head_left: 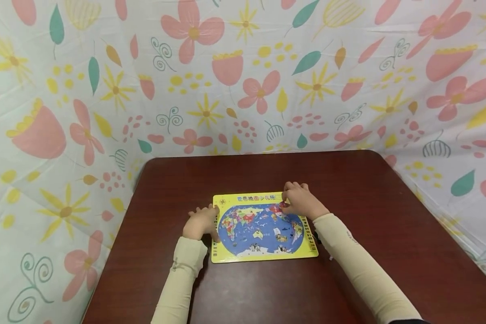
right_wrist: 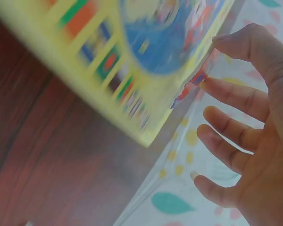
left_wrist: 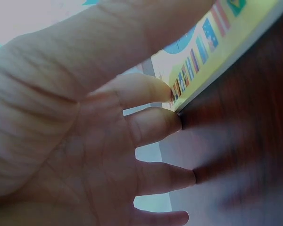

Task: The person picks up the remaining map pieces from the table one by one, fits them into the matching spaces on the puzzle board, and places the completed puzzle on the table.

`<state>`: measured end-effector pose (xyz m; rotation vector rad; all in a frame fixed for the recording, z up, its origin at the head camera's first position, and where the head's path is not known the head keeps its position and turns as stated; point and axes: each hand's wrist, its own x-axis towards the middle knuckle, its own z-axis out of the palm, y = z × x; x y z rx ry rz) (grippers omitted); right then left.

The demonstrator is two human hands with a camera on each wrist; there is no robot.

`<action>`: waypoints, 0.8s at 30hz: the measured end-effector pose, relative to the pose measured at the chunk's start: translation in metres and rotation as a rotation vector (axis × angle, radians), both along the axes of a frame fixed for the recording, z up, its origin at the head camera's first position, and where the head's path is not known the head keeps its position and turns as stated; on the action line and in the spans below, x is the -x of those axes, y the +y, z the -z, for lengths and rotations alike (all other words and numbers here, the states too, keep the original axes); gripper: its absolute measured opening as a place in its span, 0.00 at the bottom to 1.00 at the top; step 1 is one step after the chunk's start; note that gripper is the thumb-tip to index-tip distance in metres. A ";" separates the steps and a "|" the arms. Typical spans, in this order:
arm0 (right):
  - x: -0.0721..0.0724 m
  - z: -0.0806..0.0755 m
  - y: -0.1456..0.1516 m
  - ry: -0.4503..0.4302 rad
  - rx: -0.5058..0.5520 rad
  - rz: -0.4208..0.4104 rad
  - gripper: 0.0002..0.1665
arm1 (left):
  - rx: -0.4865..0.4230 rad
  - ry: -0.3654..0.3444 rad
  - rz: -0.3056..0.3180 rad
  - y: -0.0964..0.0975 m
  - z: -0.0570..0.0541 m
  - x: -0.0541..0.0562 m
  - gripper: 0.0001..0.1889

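Observation:
A world map puzzle board (head_left: 263, 258) with a yellow border and printed flags lies flat on the table. My right hand (head_left: 302, 201) is over its upper right part, pinching a small red and blue puzzle piece (right_wrist: 194, 88) between thumb and index finger. The other right fingers are spread apart in the right wrist view. At the board's left edge rests my left hand (head_left: 202, 222), fingers spread; in the left wrist view its fingertips (left_wrist: 172, 123) meet the edge and the tabletop, and the thumb reaches across the border.
The dark reddish-brown table (head_left: 178, 180) has rounded far corners. A white curtain (head_left: 243, 121) printed with flowers and leaves hangs behind it and along both sides. A small dark object (head_left: 317, 237) shows partly beside the board, under the right forearm.

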<state>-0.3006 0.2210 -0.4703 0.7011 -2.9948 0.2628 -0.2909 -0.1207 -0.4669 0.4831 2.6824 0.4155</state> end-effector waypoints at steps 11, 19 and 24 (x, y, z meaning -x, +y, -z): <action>0.004 0.004 -0.022 -0.034 -0.018 -0.052 0.10 | 0.013 0.003 0.014 0.003 0.000 -0.001 0.56; 0.007 0.008 -0.023 -0.058 -0.022 -0.064 0.14 | 0.022 0.009 0.009 0.002 -0.001 0.001 0.56; 0.008 0.008 -0.026 -0.074 -0.010 -0.058 0.10 | 0.015 0.016 0.007 0.000 -0.001 0.003 0.56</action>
